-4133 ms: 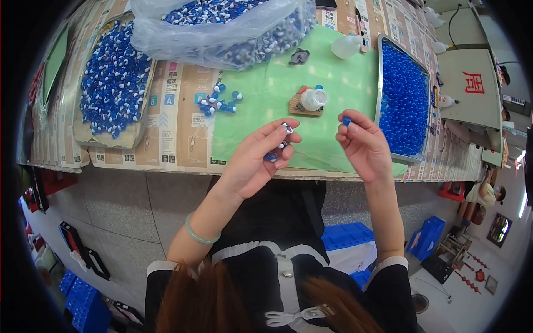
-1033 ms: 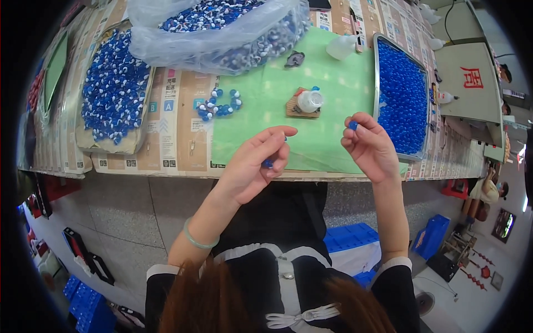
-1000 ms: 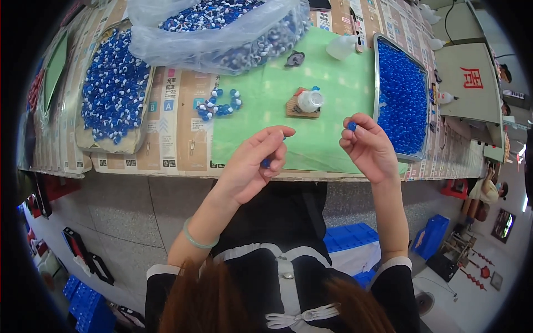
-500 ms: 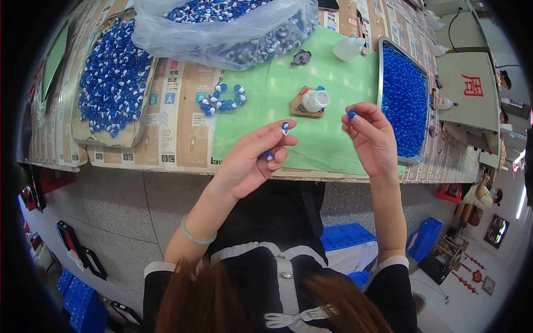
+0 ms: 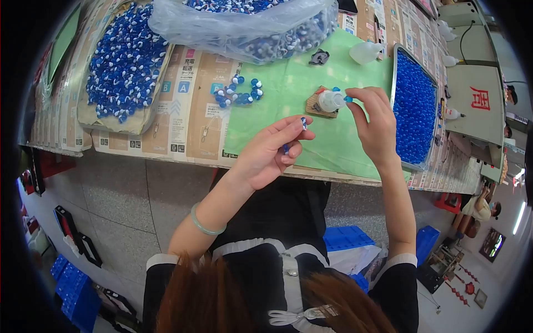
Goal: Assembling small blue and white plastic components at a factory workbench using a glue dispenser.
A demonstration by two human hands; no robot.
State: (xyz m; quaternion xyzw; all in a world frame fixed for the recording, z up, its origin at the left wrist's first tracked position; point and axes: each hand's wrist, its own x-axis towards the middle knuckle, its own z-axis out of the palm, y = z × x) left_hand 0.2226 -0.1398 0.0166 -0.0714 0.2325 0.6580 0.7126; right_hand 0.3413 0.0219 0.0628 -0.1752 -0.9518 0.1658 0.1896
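Between thumb and forefinger, my left hand (image 5: pixel 272 150) pinches a small blue-and-white bead (image 5: pixel 303 124). A second blue-and-white bead (image 5: pixel 286 149) sits in its curled fingers. My right hand (image 5: pixel 377 125) is closed in a pinch on a small blue bead (image 5: pixel 348 99), right beside a small translucent jar (image 5: pixel 331 100). That jar stands on a brown block (image 5: pixel 312 106) on the green mat (image 5: pixel 277 91); whether the bead touches it I cannot tell. To the left, several blue-and-white beads (image 5: pixel 242 99) lie in a loose ring.
A tray heaped with blue-and-white beads (image 5: pixel 122 66) is at the left. A clear plastic bag (image 5: pixel 244 33) of them lies at the back. On the right stands a metal-rimmed tray of blue beads (image 5: pixel 413 105). A white squeeze bottle (image 5: pixel 365 53) and a grey crumpled lump (image 5: pixel 319 56) lie behind the jar.
My right hand has moved up and inward, bringing its blue bead beside the jar. The left hand keeps its pinch. The whole view has shifted slightly.
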